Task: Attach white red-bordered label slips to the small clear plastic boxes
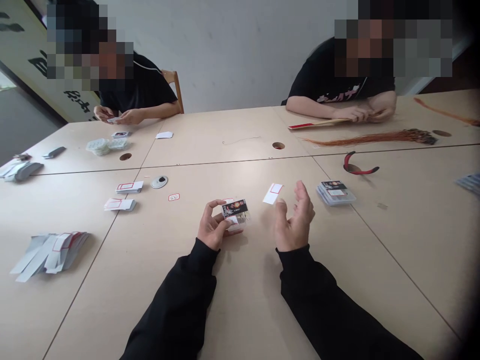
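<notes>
In the middle of the head view my left hand (213, 227) grips a small clear plastic box (237, 212) with a black printed label. The thumb lies over a white patch on its front, and the fingers wrap the edges. My right hand (294, 220) is raised to the right of it, fingers up and thumb apart, holding nothing. Just beyond the right thumb lies a white label sheet (273, 193) with a red-framed sticker. A stack of similar clear boxes (335, 193) stands to the right of my right hand.
Label bundles (129, 187) and a fanned pile of strips (54, 255) lie on the left, near a round white disc (159, 181). Red-handled pliers (358, 165) rest at right, before a bundle of orange strands (378, 137). Two people sit opposite, handling things.
</notes>
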`<action>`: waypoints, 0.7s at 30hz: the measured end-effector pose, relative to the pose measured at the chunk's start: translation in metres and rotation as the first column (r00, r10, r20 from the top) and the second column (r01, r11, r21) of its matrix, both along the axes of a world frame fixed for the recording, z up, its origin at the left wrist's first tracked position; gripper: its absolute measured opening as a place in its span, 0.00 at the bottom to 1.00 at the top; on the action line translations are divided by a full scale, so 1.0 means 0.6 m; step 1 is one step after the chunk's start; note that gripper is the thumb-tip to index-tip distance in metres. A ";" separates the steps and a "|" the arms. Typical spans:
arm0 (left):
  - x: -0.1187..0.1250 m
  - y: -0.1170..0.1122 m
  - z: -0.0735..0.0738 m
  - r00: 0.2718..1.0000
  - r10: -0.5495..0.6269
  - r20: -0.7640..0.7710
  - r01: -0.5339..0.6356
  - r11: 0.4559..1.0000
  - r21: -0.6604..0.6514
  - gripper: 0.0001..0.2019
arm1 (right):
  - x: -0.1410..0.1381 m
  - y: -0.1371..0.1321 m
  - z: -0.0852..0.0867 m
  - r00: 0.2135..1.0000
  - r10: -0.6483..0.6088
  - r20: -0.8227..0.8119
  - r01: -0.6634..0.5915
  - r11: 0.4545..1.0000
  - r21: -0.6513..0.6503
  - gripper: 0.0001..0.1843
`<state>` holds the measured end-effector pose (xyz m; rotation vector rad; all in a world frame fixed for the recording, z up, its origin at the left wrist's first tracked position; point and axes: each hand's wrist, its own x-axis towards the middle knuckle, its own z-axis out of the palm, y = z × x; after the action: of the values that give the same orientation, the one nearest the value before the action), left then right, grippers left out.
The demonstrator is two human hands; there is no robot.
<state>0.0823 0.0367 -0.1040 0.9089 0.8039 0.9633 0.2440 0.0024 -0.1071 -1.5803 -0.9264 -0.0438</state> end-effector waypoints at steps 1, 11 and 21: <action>0.000 -0.001 0.000 1.000 0.003 0.002 -0.003 1.000 0.003 0.25 | -0.004 -0.002 0.002 0.997 0.031 0.074 -0.032 0.999 0.010 0.21; 0.004 -0.005 -0.002 0.999 0.005 0.032 -0.008 0.997 0.080 0.27 | -0.060 -0.016 0.003 0.896 0.399 0.194 -0.346 0.903 -0.256 0.06; 0.000 -0.002 -0.005 1.000 -0.017 0.014 0.016 0.998 0.056 0.28 | -0.050 -0.014 0.000 0.891 0.413 0.187 -0.363 0.897 -0.253 0.06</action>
<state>0.0824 0.0355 -0.1068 0.9548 0.7595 0.9813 0.2138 -0.0058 -0.1069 -1.5745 -1.4669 0.1600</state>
